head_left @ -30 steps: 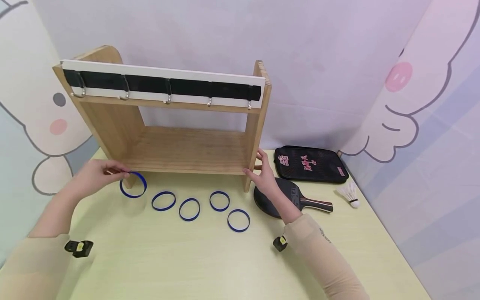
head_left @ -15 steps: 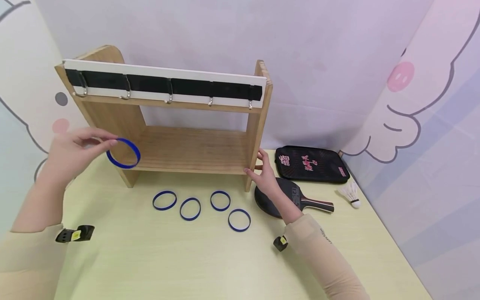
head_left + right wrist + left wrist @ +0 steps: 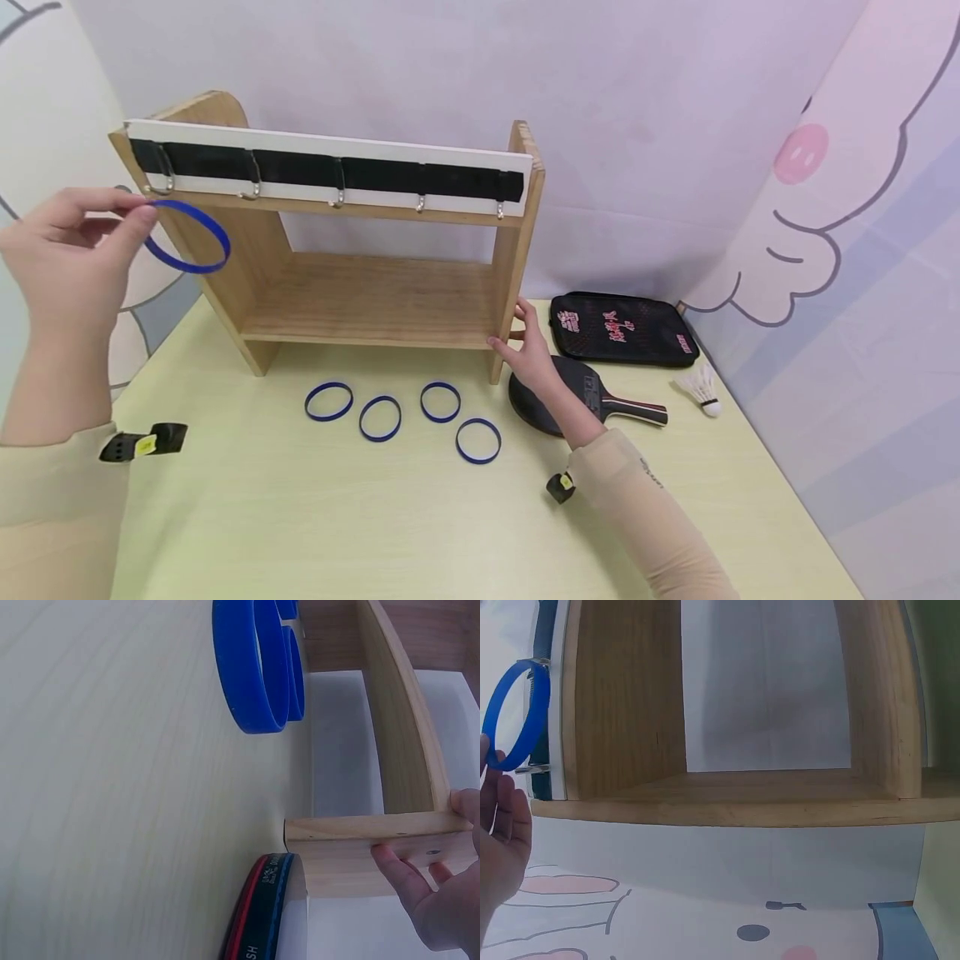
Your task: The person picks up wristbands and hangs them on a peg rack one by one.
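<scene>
My left hand (image 3: 78, 250) pinches a blue ring (image 3: 201, 268) between thumb and fingertips, level with the shelf's upper left side. In the left wrist view the ring (image 3: 538, 712) appears in front of the hook strip, held by the hand (image 3: 502, 832); whether it touches a hook I cannot tell. The white and black strip (image 3: 300, 168) with several metal hooks runs along the top of the wooden shelf (image 3: 375, 300). At the shelf's right side panel, my right hand (image 3: 531, 354) grips the edge; the right wrist view shows fingers and thumb around the board (image 3: 337, 829).
Several blue rings (image 3: 380, 439) lie on the table (image 3: 360, 525) before the shelf. Right of the shelf are a black paddle (image 3: 577, 383), partly behind my right arm, a black case (image 3: 622, 329) and a white shuttlecock (image 3: 701, 389).
My left hand has lifted the blue ring from near the table by the shelf's lower left leg, up and leftward to the hook strip's height. The right hand stays on the side panel.
</scene>
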`<state>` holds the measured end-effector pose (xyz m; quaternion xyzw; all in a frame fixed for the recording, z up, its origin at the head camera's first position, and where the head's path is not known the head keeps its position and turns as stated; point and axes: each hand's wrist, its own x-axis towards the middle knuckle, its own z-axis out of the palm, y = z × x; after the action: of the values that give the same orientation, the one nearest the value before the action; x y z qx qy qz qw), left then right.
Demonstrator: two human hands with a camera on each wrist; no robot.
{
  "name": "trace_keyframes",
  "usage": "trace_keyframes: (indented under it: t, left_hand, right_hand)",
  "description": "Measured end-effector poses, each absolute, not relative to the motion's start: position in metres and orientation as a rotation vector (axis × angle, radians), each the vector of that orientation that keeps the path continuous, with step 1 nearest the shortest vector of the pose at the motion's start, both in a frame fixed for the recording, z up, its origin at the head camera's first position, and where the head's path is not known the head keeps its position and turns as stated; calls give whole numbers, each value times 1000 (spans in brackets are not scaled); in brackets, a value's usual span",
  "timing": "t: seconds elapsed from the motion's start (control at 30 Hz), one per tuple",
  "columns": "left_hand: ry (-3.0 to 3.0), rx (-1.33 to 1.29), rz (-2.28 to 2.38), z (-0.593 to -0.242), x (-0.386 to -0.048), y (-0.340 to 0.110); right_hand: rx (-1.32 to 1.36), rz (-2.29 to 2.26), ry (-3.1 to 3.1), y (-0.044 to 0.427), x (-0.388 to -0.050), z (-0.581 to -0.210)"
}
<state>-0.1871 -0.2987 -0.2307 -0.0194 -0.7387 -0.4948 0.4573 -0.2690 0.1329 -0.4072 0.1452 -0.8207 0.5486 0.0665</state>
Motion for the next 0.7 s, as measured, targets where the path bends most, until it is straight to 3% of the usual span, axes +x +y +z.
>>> trace_keyframes:
  t: [0.33,0.7]
  left_hand:
    - [-1498,158,-1659,-211,-204,-307]
    - [-1635,270,-1541,-226,-212,-308]
  right_hand:
    - [451,1658,-2478,134,-270,-407]
    - [449,1640,-2489,134,-270,-408]
